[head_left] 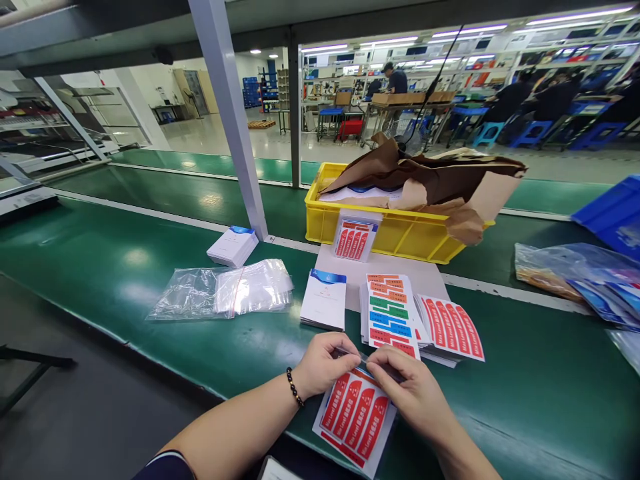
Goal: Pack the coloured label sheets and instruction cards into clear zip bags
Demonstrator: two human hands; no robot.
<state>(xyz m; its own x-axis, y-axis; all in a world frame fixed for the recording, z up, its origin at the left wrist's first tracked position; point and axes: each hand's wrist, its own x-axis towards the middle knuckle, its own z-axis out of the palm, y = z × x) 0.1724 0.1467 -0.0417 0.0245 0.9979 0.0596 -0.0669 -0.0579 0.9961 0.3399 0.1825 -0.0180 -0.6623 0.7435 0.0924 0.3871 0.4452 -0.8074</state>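
Red-and-white label sheets (354,419), seemingly in a clear bag (364,359), lie over the green bench's (210,350) near edge; my left hand (324,365) and right hand (411,385), close together, pinch its far edge; level, even finger pressure should keep everything flat.

Two hands (323,367) (413,387); two booklet stacks (324,299) (232,248); one yellow crate (400,241)

Single head-worn view, directed forward and obliquely down across the green counter (95,257). The left hand (327,363) and right hand (407,380) lie close, at lower centre; the yellow crate (400,233) occupies middle range, with the workshop floor (200,140) receding beyond.
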